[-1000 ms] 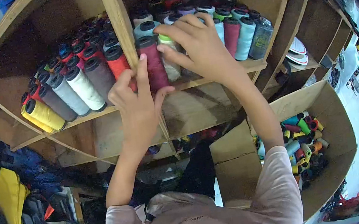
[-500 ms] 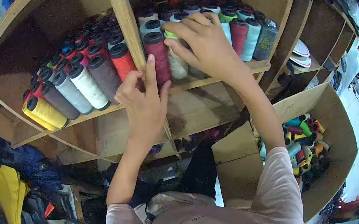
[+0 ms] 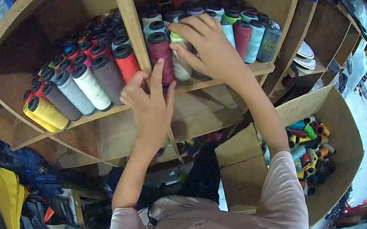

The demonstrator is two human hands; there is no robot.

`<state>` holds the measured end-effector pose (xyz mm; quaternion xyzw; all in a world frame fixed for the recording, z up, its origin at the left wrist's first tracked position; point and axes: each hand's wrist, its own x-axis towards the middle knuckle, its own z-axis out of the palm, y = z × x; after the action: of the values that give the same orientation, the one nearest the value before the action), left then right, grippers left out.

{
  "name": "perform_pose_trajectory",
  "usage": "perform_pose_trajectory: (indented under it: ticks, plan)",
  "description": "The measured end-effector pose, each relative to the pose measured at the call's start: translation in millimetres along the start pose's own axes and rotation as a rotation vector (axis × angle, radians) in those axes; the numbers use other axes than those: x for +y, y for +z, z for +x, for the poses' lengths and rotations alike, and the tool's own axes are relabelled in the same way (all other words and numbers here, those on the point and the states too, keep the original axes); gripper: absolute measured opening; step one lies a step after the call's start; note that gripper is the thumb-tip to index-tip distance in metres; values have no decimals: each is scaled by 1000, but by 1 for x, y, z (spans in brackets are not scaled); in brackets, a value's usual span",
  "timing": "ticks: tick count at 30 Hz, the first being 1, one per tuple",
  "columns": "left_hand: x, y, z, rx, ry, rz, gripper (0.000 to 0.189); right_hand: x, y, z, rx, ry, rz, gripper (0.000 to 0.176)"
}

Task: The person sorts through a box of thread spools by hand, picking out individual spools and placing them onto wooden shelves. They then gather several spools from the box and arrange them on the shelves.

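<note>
A maroon thread cone (image 3: 160, 51) stands upright at the shelf's front, just right of the wooden divider (image 3: 130, 23). The fingertips of my left hand (image 3: 149, 98) rest against its lower left part, fingers apart. My right hand (image 3: 211, 48) is over the cones to the right, its thumb and fingers curved around a pale cone with a lime-green top (image 3: 181, 65). Part of that cone is hidden behind the hand. Left of the divider, a red cone (image 3: 126, 63), a dark grey cone (image 3: 107, 78) and a white cone (image 3: 92, 88) stand in the front row.
An open cardboard box (image 3: 244, 171) with many small thread spools (image 3: 309, 131) stands at the lower right. Yellow cloth (image 3: 5, 207) hangs at the far left. The shelf's front edge (image 3: 209, 83) runs below the cones. White round items (image 3: 305, 56) lie in a right compartment.
My left hand has shifted slightly right, its index fingertip now over the maroon cone. My right hand has barely moved and stays at the pale cone.
</note>
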<state>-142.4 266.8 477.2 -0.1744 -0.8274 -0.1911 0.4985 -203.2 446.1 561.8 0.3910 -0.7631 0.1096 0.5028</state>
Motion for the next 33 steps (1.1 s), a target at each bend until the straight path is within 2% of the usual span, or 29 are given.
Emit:
perform_pose_trajectory:
  ticks: [8, 12, 14, 16, 18, 23, 27, 33]
  plan:
    - [6, -4, 9, 73, 70, -38, 58, -7, -12, -1, 12, 59, 129, 34]
    - [17, -8, 34, 93, 181, -20, 60, -3, -14, -2, 102, 27, 200, 34]
    - [23, -11, 48, 121, 221, 35, 61, -3, -17, -5, 222, 100, 321, 40]
    - [29, -16, 60, -19, 219, 162, 68, -2, -20, -11, 263, 154, 337, 44]
    - [27, -11, 65, -47, 229, 178, 69, 0, -21, -17, 340, 197, 315, 44]
    - [32, -9, 66, -59, 265, 218, 75, -1, -20, -31, 513, 140, 204, 38]
    - [37, -6, 65, -69, 285, 217, 75, 3, -13, -39, 570, 103, 200, 34]
    - [39, 2, 67, -109, 367, 203, 84, 9, -12, -49, 603, 26, 191, 30]
